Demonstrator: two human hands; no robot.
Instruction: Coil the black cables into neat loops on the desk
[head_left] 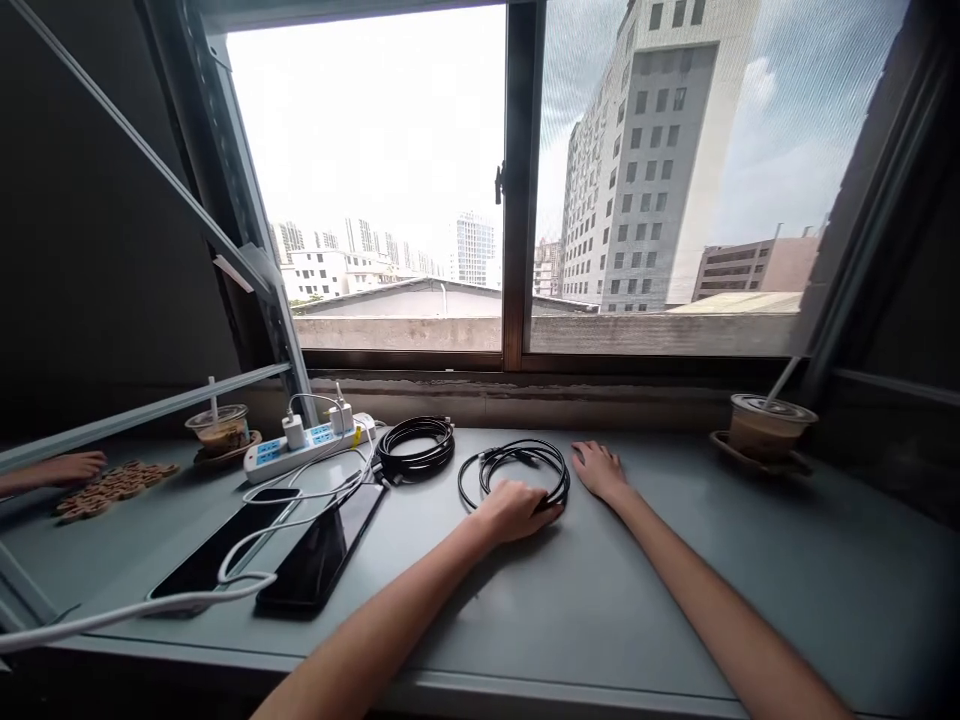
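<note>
A loosely coiled black cable (561,462) lies on the grey table, in the middle of the view. My left hand (516,510) is closed on the near side of this coil, its thumb and fingers around the strands. To the right, my right hand (598,468) rests flat on the table with fingers stretched out, close to the coil but apart from it, and holds nothing. Left of the loose coil sits a second, tighter coil of black cable (416,465), touched by neither hand.
Two phones (322,555) lie at the left under white charging cables (247,585) from a power strip (307,448). Cups with straws stand at the left (219,430) and right (769,430). At far left, another person's hand (71,466) is by brown pieces (116,490). A window frame (517,200) rises behind.
</note>
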